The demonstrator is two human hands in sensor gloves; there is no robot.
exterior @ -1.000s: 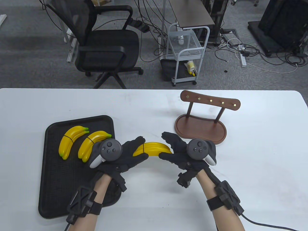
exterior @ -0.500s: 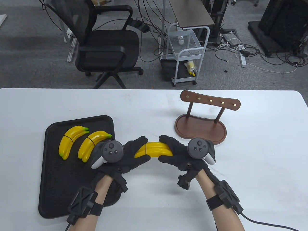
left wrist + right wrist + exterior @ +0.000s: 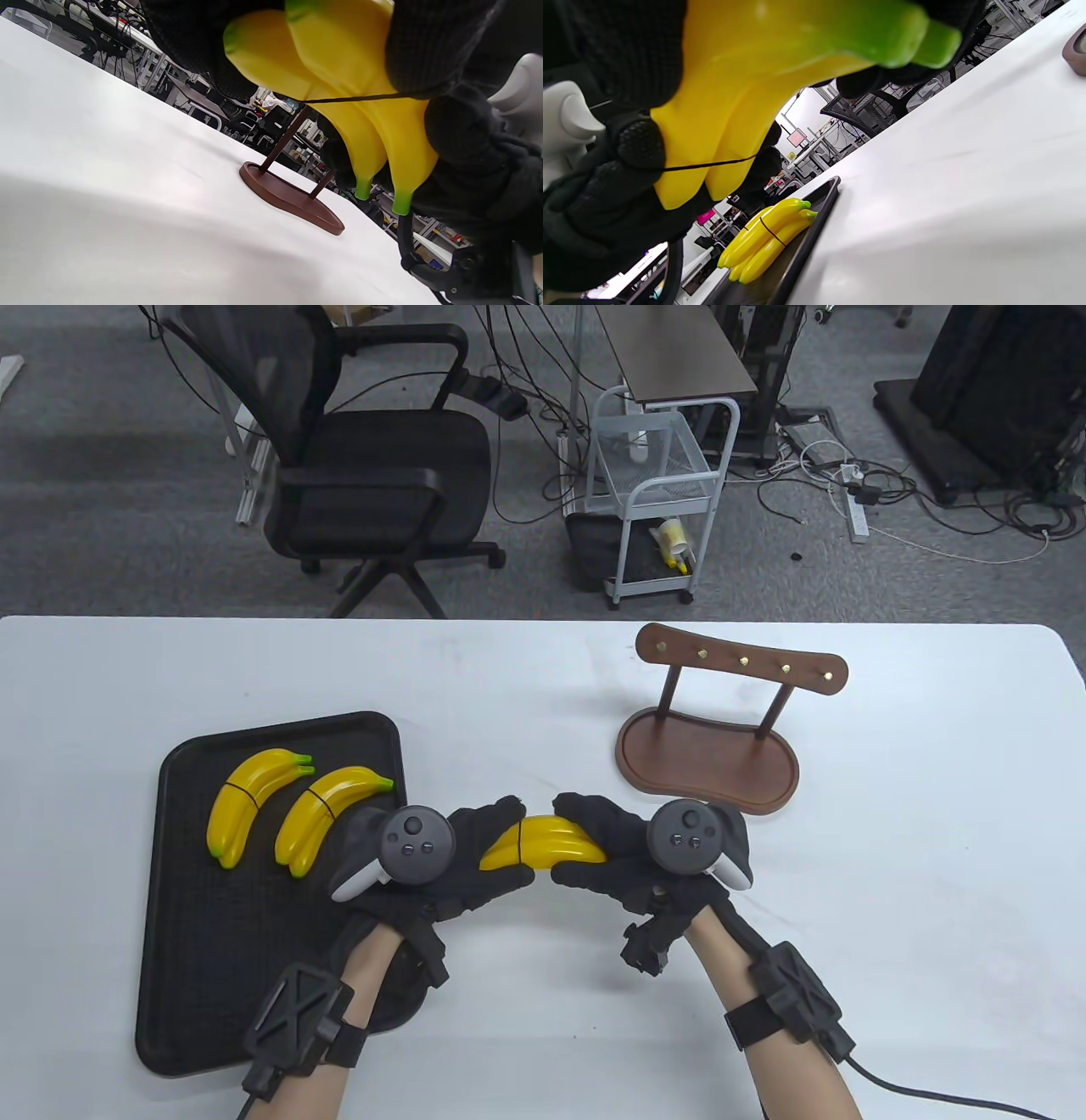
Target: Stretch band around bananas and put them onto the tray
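A yellow banana pair (image 3: 547, 844) is held above the table between both hands, with a thin black band (image 3: 518, 844) around its left part. My left hand (image 3: 484, 853) grips the left end; its fingers (image 3: 424, 46) curl over the bananas (image 3: 365, 106) at the band (image 3: 365, 98). My right hand (image 3: 594, 848) grips the right, green-tipped end (image 3: 925, 38). The black tray (image 3: 195, 950) lies to the left and holds two banded banana pairs (image 3: 254, 797) (image 3: 327, 814); one pair (image 3: 768, 237) also shows in the right wrist view.
A brown wooden stand (image 3: 708, 755) with a peg rail (image 3: 742, 657) sits at the right rear of the white table (image 3: 891, 857); its base (image 3: 292, 197) shows in the left wrist view. An office chair (image 3: 373, 466) and a wire cart (image 3: 657, 500) stand beyond the far edge.
Both hands have drawn closer together along the banana pair, the right hand sliding left over it. The pair has shifted slightly toward me. The tray's bananas have not moved.
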